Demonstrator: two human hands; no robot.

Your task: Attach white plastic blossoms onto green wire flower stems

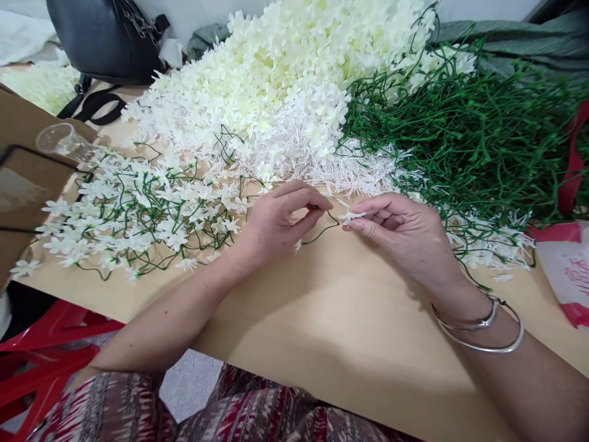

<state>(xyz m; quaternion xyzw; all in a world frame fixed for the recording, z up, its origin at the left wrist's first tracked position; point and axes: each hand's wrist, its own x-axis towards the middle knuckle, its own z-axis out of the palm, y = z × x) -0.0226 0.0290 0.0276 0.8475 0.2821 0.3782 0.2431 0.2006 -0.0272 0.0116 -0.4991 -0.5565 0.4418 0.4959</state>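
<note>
As the left hand (281,220) arches, pinching a green stem (327,229) whose gripped end is hidden, the right hand (401,234) pinches a white blossom (352,217) above the tabletop (317,344), inward from its near edge.

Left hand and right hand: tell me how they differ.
The left hand pinches a thin green stem, while the right hand pinches a small white flower piece. The right hand's wrist wears silver bangles; the left hand's wrist is bare. Both are at the table, with thumb and fingers brought together.
</note>
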